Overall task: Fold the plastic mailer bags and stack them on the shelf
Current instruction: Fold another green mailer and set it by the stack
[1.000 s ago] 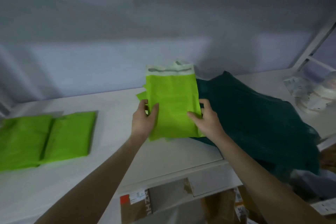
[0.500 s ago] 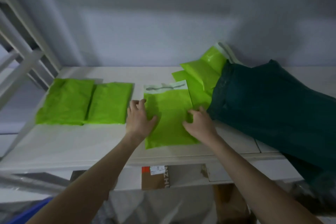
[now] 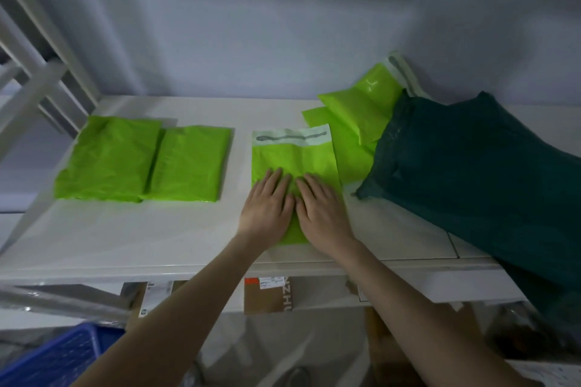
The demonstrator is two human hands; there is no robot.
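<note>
Both the left hand (image 3: 267, 207) and right hand (image 3: 319, 214) press flat-fingered, gripping nothing, on the lime-green plastic mailer bag (image 3: 294, 163) lying on the white shelf (image 3: 188, 229), where slick film could slide and skew the fold.

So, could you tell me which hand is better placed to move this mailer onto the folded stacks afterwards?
Probably the left hand: both palms lie flat on the mailer, but the folded stacks sit to its left, so the right hand would have to cross over.
</note>
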